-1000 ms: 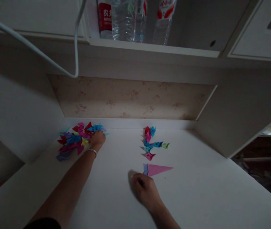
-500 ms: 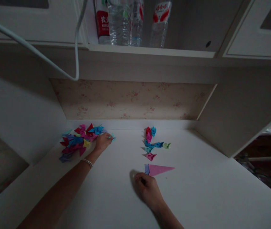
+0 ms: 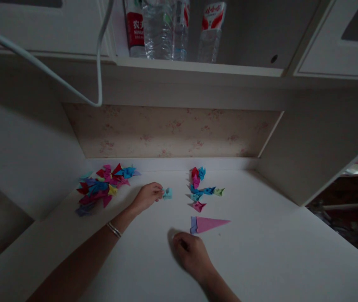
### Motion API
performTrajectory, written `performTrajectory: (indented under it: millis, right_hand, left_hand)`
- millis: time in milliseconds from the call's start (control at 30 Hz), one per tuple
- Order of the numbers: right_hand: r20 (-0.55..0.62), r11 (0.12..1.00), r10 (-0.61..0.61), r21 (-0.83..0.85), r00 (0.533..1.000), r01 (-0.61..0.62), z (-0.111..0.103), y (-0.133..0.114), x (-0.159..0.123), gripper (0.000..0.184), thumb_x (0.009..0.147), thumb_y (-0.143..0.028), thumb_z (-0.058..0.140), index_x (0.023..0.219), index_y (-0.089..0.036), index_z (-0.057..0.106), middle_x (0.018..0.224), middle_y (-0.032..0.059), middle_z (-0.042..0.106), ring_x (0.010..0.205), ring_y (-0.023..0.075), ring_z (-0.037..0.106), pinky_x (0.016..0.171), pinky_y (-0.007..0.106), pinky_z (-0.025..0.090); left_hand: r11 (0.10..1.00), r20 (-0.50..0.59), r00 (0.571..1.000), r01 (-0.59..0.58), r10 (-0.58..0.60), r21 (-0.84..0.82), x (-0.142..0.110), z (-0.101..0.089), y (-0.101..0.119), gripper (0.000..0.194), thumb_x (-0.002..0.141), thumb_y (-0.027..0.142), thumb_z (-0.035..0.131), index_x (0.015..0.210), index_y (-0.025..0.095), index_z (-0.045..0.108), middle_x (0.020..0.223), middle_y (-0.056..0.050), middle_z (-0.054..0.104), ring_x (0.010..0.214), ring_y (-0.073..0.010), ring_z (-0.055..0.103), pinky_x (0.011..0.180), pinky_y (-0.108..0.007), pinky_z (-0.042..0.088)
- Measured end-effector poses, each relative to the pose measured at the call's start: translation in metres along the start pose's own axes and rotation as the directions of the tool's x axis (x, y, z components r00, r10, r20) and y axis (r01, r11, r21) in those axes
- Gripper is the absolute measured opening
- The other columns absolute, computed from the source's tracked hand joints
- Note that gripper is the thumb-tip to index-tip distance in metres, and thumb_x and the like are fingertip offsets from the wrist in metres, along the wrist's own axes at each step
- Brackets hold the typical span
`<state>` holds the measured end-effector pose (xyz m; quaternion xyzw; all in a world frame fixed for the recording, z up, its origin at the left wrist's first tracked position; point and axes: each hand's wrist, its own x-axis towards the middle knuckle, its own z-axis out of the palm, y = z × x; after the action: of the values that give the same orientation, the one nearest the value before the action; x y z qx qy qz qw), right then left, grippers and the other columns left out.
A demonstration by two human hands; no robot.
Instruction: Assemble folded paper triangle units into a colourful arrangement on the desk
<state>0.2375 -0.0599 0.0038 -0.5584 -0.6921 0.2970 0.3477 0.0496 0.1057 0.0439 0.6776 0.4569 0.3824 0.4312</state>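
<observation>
Between its fingertips my left hand (image 3: 149,196) pinches a light-blue folded paper piece (image 3: 168,193), out over the middle of the white tabletop. To its left lies a heap of colourful folded paper pieces (image 3: 98,186) in pink, red, blue, purple and yellow. My right hand (image 3: 189,251) rests curled near the front; whether its fingers hold anything is hidden. Just beyond it lies a long pink paper triangle (image 3: 212,224) with a purple band (image 3: 193,225) at its wide end. Farther back, several small folded pieces (image 3: 197,192) sit in a loose group.
Above the tabletop (image 3: 260,251), a shelf (image 3: 197,65) holds plastic bottles (image 3: 158,33). A white cable (image 3: 98,75) hangs down at the upper left. Side panels (image 3: 317,138) and a floral back wall (image 3: 172,130) enclose the work area.
My left hand has drawn away from the heap toward the right, bringing the light-blue folded piece with it. My right hand stays curled in nearly the same place.
</observation>
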Motion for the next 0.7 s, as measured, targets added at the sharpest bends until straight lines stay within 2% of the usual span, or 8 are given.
performTrajectory:
  millis: [167,267,400,567,700]
  right_hand:
    - [0.027,0.996,0.011,-0.086,1.000,-0.008,0.002,-0.006,0.003,0.022,0.076,-0.016,0.050,0.079,-0.026,0.070,0.073,-0.0027,0.069,0.061,0.0122,0.060,0.057,0.019,0.035]
    - [0.028,0.997,0.025,-0.067,0.999,-0.023,0.001,-0.005,0.006,0.025,0.076,-0.014,0.049,0.079,-0.026,0.071,0.074,-0.0028,0.070,0.062,0.0123,0.061,0.057,0.019,0.036]
    - [0.051,0.997,0.022,-0.069,0.998,-0.019,-0.001,-0.001,0.008,0.024,0.075,-0.013,0.051,0.078,-0.026,0.071,0.073,-0.0034,0.070,0.061,0.0120,0.061,0.056,0.019,0.037]
    - [0.041,0.998,-0.006,-0.058,0.999,0.008,0.003,0.008,0.012,0.025,0.071,-0.012,0.053,0.078,-0.026,0.072,0.074,-0.0020,0.072,0.062,0.0131,0.065,0.057,0.018,0.041]
    - [0.023,0.994,-0.019,-0.109,1.000,0.021,0.017,0.020,0.016,0.028,0.064,-0.010,0.055,0.077,-0.027,0.073,0.074,-0.0021,0.074,0.065,0.0160,0.069,0.059,0.019,0.045]
  left_hand:
    - [0.983,0.064,0.993,-0.107,0.098,0.149,0.028,0.023,0.028,0.023,0.073,0.035,0.062,0.082,0.015,0.069,0.074,-0.004,0.070,0.058,-0.0139,0.061,0.053,-0.023,0.044]
    - [0.949,0.086,0.981,-0.191,0.175,0.252,0.056,0.041,0.053,0.019,0.072,0.031,0.063,0.080,0.016,0.073,0.082,-0.004,0.072,0.071,-0.0159,0.063,0.065,-0.024,0.046]
    - [0.897,0.195,0.952,-0.290,0.235,0.333,0.102,0.073,0.079,0.017,0.073,0.025,0.062,0.080,0.017,0.075,0.081,-0.002,0.074,0.077,-0.0154,0.064,0.072,-0.022,0.046]
    - [0.839,0.267,0.936,-0.331,0.231,0.433,0.157,0.117,0.091,0.017,0.070,0.019,0.061,0.078,0.018,0.076,0.079,-0.003,0.075,0.074,-0.0152,0.065,0.068,-0.021,0.046]
    - [0.808,0.281,0.938,-0.324,0.204,0.493,0.187,0.150,0.093,0.017,0.070,0.016,0.061,0.079,0.017,0.076,0.082,-0.005,0.075,0.075,-0.0173,0.065,0.069,-0.024,0.047]
